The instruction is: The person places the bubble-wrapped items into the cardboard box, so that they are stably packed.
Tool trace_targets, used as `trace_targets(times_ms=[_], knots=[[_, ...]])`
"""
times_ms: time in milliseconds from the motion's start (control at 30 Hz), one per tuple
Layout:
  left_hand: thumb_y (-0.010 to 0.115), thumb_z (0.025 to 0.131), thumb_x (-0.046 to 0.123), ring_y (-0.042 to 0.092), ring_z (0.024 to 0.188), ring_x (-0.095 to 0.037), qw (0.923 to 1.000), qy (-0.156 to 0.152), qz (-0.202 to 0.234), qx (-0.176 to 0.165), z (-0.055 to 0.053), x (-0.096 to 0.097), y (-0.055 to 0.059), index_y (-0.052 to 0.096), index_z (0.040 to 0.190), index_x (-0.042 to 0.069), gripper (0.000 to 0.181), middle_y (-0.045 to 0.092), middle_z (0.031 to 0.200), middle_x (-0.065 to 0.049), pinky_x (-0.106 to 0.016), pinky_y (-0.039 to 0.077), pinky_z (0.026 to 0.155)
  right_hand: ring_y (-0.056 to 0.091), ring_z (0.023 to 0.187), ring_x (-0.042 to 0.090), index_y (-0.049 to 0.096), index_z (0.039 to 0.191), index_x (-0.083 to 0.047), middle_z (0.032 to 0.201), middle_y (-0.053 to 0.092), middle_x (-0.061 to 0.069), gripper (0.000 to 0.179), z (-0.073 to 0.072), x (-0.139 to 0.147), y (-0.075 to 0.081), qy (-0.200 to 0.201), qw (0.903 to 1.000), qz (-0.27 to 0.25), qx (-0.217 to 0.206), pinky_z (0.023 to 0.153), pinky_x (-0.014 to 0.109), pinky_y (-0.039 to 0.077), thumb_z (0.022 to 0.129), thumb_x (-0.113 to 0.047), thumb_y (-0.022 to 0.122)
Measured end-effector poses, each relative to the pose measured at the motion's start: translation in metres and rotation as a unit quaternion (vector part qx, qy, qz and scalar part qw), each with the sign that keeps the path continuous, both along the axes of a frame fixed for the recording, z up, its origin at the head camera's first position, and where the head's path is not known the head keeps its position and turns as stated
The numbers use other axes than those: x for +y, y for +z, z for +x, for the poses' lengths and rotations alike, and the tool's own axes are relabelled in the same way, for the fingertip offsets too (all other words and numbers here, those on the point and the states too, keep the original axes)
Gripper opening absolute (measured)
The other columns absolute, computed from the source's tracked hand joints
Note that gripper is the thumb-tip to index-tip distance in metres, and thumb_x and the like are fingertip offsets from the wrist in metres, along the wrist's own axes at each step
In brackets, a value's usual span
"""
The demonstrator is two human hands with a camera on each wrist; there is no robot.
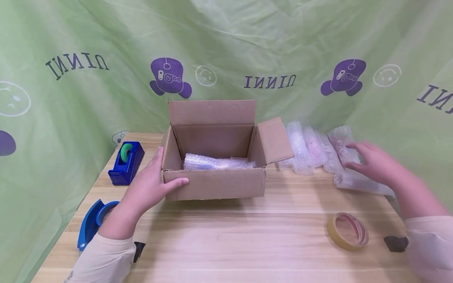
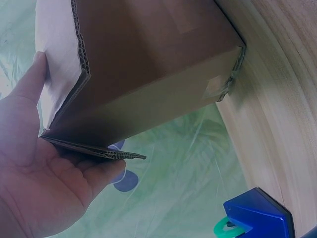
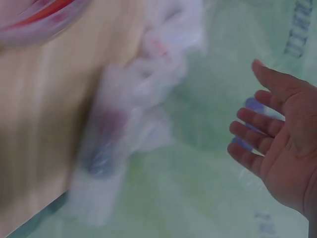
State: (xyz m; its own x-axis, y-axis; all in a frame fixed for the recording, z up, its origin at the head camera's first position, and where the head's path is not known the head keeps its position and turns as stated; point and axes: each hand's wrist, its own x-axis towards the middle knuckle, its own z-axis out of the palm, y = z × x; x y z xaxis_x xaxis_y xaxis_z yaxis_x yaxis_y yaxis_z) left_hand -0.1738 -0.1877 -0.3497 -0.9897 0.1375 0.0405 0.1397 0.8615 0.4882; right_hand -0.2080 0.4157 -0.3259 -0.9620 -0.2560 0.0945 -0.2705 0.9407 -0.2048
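An open cardboard box [image 1: 216,184] stands in the middle of the table, with a bubble-wrapped item [image 1: 201,162] lying inside. My left hand [image 1: 150,186] grips the box at its front left corner. In the left wrist view the thumb [image 2: 32,82] lies on one flap [image 2: 62,64], and the fingers go behind another flap. Over at the right, my right hand [image 1: 376,163] hovers above several bubble-wrapped items [image 1: 348,151] with thumb and fingers spread. The right wrist view shows that hand's palm holding nothing, beside a blurred bubble-wrapped item [image 3: 101,153].
Left of the box stand a blue tape dispenser [image 1: 125,165] with green tape and a blue tape gun [image 1: 90,224]. A roll of tan tape [image 1: 347,232] sits front right, near a small black object [image 1: 395,243]. Behind the table hangs a green printed curtain [image 1: 226,43].
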Motion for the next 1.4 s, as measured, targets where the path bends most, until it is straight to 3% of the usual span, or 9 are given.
trace_targets(times_ms=[100, 300, 533, 767, 1033, 1400], knots=[[0.055, 0.071, 0.085, 0.023, 0.145, -0.047, 1.0, 0.0, 0.0, -0.001, 0.0, 0.0, 0.0, -0.006, 0.158, 0.009, 0.131, 0.009, 0.164, -0.019, -0.063, 0.029, 0.112, 0.039, 0.121, 0.059, 0.042, 0.138, 0.012, 0.134, 0.042, 0.042, 0.071, 0.008, 0.021, -0.014, -0.02, 0.9988, 0.017, -0.041, 0.1, 0.071, 0.029, 0.089, -0.031, 0.072], [0.055, 0.071, 0.085, 0.023, 0.145, -0.047, 1.0, 0.0, 0.0, -0.001, 0.0, 0.0, 0.0, -0.006, 0.158, 0.008, 0.131, 0.008, 0.164, -0.019, -0.063, 0.028, 0.112, 0.039, 0.117, 0.063, 0.041, 0.136, 0.017, 0.133, 0.039, 0.047, 0.065, 0.021, 0.054, -0.042, -0.027, 0.9958, 0.018, -0.085, 0.095, 0.072, 0.033, 0.091, -0.022, 0.068], [0.057, 0.072, 0.084, 0.024, 0.145, -0.047, 1.0, -0.001, 0.001, 0.001, 0.0, 0.001, 0.001, -0.006, 0.158, 0.008, 0.131, 0.009, 0.164, -0.019, -0.063, 0.029, 0.112, 0.042, 0.112, 0.066, 0.042, 0.13, 0.023, 0.126, 0.043, 0.049, 0.073, 0.031, 0.077, -0.068, -0.037, 0.9938, 0.043, -0.096, 0.092, 0.07, 0.038, 0.079, -0.016, 0.076], [0.057, 0.073, 0.083, 0.023, 0.145, -0.047, 1.0, 0.001, -0.003, -0.001, 0.002, 0.002, 0.002, -0.006, 0.158, 0.007, 0.13, 0.008, 0.164, -0.02, -0.063, 0.028, 0.112, 0.043, 0.102, 0.069, 0.05, 0.126, 0.014, 0.119, 0.044, 0.048, 0.06, 0.032, 0.084, -0.074, -0.057, 0.9927, 0.08, -0.07, 0.082, 0.076, 0.039, 0.079, -0.016, 0.073], [0.057, 0.073, 0.083, 0.023, 0.145, -0.047, 1.0, 0.001, -0.003, 0.003, 0.002, 0.001, 0.002, -0.006, 0.158, 0.007, 0.13, 0.009, 0.164, -0.02, -0.063, 0.028, 0.112, 0.052, 0.092, 0.063, 0.059, 0.115, 0.012, 0.106, 0.054, 0.043, 0.045, 0.03, 0.082, -0.085, -0.033, 0.9958, 0.085, -0.01, 0.08, 0.071, 0.043, 0.077, -0.007, 0.073], [0.056, 0.072, 0.085, 0.025, 0.144, -0.047, 1.0, 0.002, 0.002, -0.001, 0.001, 0.001, 0.001, -0.006, 0.158, 0.009, 0.13, 0.01, 0.164, -0.019, -0.064, 0.03, 0.111, 0.052, 0.094, 0.059, 0.057, 0.116, 0.017, 0.107, 0.054, 0.04, 0.05, 0.029, 0.088, -0.088, -0.051, 0.995, 0.084, -0.018, 0.079, 0.07, 0.043, 0.079, -0.013, 0.073]])
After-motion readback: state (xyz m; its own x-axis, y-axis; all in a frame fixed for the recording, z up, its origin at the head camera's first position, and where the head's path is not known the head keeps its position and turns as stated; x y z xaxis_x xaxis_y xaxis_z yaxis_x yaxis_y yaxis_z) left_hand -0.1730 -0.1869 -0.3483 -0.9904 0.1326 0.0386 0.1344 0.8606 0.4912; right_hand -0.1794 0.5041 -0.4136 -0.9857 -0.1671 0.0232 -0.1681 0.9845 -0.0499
